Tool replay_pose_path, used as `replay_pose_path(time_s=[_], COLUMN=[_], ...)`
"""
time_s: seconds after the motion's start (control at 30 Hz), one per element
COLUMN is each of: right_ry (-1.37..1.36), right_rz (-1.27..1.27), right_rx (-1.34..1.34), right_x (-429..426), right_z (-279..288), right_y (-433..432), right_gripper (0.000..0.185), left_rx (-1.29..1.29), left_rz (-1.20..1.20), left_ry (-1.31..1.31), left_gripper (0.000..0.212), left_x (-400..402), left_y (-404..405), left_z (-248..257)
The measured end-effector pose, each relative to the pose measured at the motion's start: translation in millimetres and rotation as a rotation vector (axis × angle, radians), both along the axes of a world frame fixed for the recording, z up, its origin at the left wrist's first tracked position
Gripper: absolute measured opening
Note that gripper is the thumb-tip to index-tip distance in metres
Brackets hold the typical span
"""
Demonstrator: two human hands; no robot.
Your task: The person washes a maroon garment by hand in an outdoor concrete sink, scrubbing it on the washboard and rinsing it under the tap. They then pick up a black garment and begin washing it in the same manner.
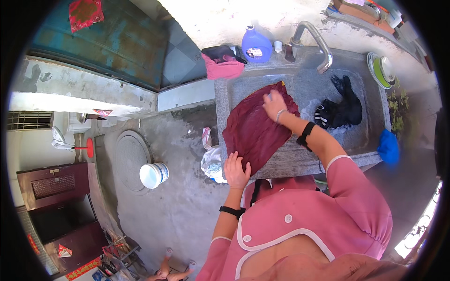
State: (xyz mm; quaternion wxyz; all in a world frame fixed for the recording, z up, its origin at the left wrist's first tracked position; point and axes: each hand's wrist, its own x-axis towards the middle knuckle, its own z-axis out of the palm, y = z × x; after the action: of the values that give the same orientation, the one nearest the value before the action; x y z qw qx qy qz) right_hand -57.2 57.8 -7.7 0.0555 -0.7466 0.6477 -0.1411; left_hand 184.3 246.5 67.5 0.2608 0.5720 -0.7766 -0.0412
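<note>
A wet maroon cloth garment (pixel 258 130) lies spread over the left part of the grey stone sink (pixel 221 91). On its upper part is my right hand (pixel 275 105), fingers curled around a small pale object that I cannot make out. My left hand (pixel 237 171) rests with fingers apart on the cloth's lower left edge at the sink's rim. A black wet garment with white stripes (pixel 346 109) lies in the basin to the right, with suds beside it. The metal faucet (pixel 311 28) arches over the basin.
Behind the sink stand a purple detergent bottle (pixel 256 45), a small white cup (pixel 277 46) and a pink cloth (pixel 223 68). Plates (pixel 381 72) and a blue cloth (pixel 388 146) are at the right rim. A white bucket (pixel 154 175) is on the floor. Another person's legs (pixel 172 270) show below.
</note>
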Motion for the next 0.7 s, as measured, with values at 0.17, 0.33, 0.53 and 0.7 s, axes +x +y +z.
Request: replay_pose_path(time_s=[0.17,0.33,0.53,0.7], right_ry=[-0.213,-0.142,0.002,-0.093], right_rz=[0.618,0.437,0.135,0.363], right_rx=[-0.05,0.019,0.085,0.058], right_x=[73,6,-3,22], right_z=[28,31,19,18], right_y=[110,45,14,38], right_gripper=[0.047,0.04,0.043,0.04], left_rx=[0.0,-0.018,-0.026,-0.039], left_rz=[-0.002,-0.014,-0.017,-0.018], left_ry=[0.018,0.018,0.006,-0.025], left_gripper=[0.029,0.03,0.029,0.029], left_x=[0,0,-2,-4], left_y=[1,2,1,1], left_z=[-3,-3,-1,0])
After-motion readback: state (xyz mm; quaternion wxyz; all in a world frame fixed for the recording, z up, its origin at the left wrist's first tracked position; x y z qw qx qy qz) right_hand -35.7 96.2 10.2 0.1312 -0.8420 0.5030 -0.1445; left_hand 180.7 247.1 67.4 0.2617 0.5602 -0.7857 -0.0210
